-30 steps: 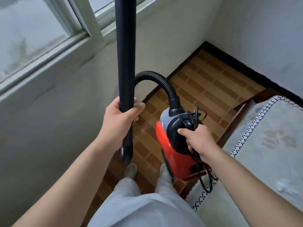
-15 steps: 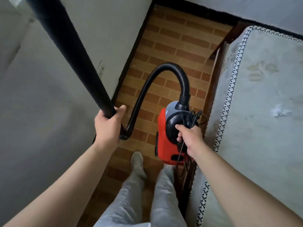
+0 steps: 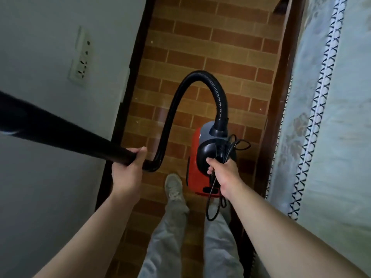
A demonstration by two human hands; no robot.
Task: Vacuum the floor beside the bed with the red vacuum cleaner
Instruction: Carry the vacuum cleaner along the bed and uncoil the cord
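Observation:
The red vacuum cleaner (image 3: pixel 195 173) hangs above the brick-patterned floor (image 3: pixel 200 47), carried by its black top handle in my right hand (image 3: pixel 222 169), which also holds part of the black power cord (image 3: pixel 212 197). My left hand (image 3: pixel 126 171) grips the lower end of the long black wand (image 3: pixel 56 129), which slants up and out of frame to the left. A ribbed black hose (image 3: pixel 200 77) arcs from the vacuum's top over to the wand's end. The nozzle end of the wand is out of view.
A narrow strip of floor runs between a grey wall (image 3: pixel 40 197) on the left and the bed (image 3: pixel 331 117) with a dark wooden frame on the right. A white wall socket (image 3: pixel 81 57) sits on the wall. My legs and a shoe (image 3: pixel 173 186) stand below the vacuum.
The view has tilted down from the window to the floor. The wand has swung from upright to slanting far left, and the vacuum has stayed in my right hand.

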